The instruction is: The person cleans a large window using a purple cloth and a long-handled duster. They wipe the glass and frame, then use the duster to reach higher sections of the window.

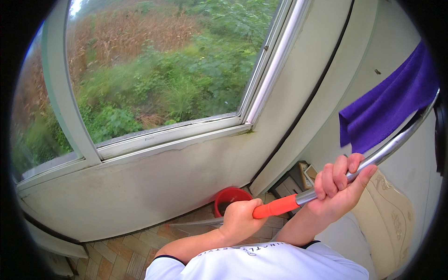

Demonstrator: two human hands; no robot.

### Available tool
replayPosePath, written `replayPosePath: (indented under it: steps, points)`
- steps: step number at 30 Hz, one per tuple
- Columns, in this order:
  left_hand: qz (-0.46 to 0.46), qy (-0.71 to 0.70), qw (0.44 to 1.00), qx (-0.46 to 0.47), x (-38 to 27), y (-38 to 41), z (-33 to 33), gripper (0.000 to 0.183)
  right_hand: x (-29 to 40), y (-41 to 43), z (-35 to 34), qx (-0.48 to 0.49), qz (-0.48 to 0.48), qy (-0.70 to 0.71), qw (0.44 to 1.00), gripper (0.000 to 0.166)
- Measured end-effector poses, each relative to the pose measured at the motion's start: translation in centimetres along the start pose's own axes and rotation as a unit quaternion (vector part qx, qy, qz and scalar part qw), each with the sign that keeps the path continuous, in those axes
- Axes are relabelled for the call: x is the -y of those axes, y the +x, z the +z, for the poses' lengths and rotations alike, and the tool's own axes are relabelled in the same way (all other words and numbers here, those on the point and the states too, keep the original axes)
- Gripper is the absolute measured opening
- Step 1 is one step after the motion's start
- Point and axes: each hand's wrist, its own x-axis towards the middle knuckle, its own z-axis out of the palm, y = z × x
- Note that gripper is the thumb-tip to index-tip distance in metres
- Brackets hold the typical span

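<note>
Both my hands grip one metal pole [392, 148] that slants up to the right. My left hand [241, 218] is closed around its orange sleeve [280, 205] near the lower end. Further up, my right hand [341, 187] wraps the bare silvery tube, thumb along its upper side. A purple cloth [388, 99] hangs at the pole's upper part at the far right; how it is fastened there is cut off by the picture's rim. Behind my left forearm a grey-white strip [196, 223], partly hidden, runs low above the floor.
A sliding window [168, 70] with a white frame fills the upper left, plants outside. Below it is a stained white wall [147, 189]. A red bucket [232, 196] stands in the corner, near a grey nightstand [288, 185]. A cream headboard [388, 217] and bed lie at right.
</note>
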Motion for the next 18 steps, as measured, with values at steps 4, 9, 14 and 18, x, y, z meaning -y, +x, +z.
replayPosePath:
  steps: [4, 9, 14, 18]
  points:
    - [0.018, -0.003, 1.0, -0.011, -1.0, 1.0, -0.5, 0.015, -0.7, -1.0, 0.0, 0.013, 0.009, -0.023, 1.0, 0.045]
    - [0.0, -0.05, 0.998, 0.038, -1.4, 1.2, -0.7, 0.014, -1.5, -1.1, -1.8, 0.164, 0.057, 0.0, 0.985, 0.045]
    - [-0.055, -0.075, 0.992, 0.079, -1.0, 1.4, -0.6, 0.015, -0.4, 1.0, -0.8, 0.133, -0.073, -0.083, 0.985, 0.042]
    - [-0.049, -0.091, 0.993, 0.053, -0.6, 0.9, 0.3, 0.018, 1.3, 4.3, -0.9, 0.145, -0.051, -0.047, 0.987, 0.032]
